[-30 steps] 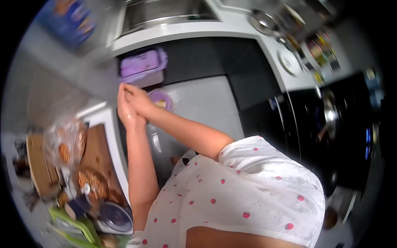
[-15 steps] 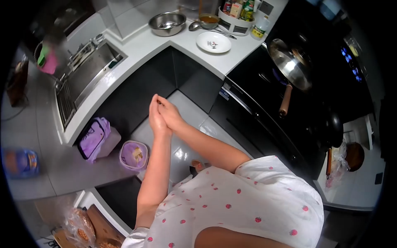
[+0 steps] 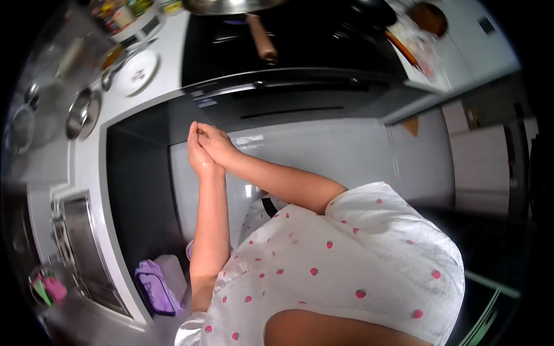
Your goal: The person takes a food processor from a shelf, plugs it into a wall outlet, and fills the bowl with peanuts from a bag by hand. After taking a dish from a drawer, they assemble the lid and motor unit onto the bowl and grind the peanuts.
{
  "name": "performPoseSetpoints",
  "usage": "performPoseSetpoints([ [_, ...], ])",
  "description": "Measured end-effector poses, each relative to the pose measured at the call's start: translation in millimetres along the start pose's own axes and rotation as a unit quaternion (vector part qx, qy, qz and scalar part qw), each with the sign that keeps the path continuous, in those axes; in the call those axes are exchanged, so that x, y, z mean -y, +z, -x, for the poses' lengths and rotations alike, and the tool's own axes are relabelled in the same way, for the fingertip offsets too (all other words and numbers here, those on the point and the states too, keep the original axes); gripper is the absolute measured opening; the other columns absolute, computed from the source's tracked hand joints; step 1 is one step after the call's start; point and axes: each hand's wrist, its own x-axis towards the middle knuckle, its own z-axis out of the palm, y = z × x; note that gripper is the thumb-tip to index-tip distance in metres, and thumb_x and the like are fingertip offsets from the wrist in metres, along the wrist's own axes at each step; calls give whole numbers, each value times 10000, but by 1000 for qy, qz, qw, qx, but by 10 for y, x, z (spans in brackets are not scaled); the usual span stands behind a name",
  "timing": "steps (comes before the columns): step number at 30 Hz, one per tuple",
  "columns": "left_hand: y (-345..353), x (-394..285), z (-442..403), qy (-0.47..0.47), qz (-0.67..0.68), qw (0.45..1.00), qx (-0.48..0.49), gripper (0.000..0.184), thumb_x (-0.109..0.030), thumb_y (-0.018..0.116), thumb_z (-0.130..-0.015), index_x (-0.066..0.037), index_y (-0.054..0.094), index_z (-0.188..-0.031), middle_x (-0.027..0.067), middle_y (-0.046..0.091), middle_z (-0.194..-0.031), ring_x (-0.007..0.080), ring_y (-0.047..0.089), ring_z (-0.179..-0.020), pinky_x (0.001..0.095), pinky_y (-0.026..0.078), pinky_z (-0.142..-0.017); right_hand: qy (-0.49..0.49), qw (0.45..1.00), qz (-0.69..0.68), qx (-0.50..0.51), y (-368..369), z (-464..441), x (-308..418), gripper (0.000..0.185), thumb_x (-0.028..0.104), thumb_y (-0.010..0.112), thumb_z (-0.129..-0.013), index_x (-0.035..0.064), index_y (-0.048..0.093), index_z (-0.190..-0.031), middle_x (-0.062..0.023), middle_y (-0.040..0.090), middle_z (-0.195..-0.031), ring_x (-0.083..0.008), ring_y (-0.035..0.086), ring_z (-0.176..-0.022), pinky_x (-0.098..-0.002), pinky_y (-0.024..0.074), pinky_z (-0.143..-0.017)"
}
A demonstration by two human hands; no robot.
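Observation:
My left hand and my right hand are cupped together over the floor, in front of the dark cabinet under the stove. They look wet, with palms or fingers pressed against each other. A small dark gap shows between them near the fingertips; whatever may be inside is too small to make out. Beyond them is the black stove, where a metal pan with a wooden handle stands at the top edge.
A white plate and a steel bowl are on the counter at the left. The sink is at the lower left. On the floor stands a purple-lined bin. An orange-handled utensil lies right of the stove.
The view has turned from the sink side toward the stove, which now lies straight ahead. Both hands have stayed cupped together, and the bin now appears lower.

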Motion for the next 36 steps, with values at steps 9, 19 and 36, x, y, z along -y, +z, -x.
performPoseSetpoints([
  [9,370,1133,335,-99,-197,975,28,348,-220,385,-897,-20,492,-1161,82,527,-1107,188,492,-1027,275,388,-881,73,978,-43,-192,-1091,468,-534,310,194,462,-794,79,543,-1070,-128,572,-1056,-296,511,-1014,-364,409,-863],
  [19,878,1566,445,-49,-195,980,5,343,-229,364,-903,-40,476,-1167,94,531,-1047,200,523,-934,299,445,-787,58,984,-34,-165,-1673,314,-555,331,210,466,-804,67,531,-1096,-129,569,-1062,-284,525,-1000,-355,414,-855],
  [36,1239,2649,228,65,-178,975,-118,328,-210,363,-899,-14,521,-1109,113,517,-1120,200,463,-1064,277,349,-921,62,972,-221,51,-2742,-110,-1091,246,82,438,-851,15,543,-1064,-76,579,-1011,-159,542,-920,-253,422,-806],
])
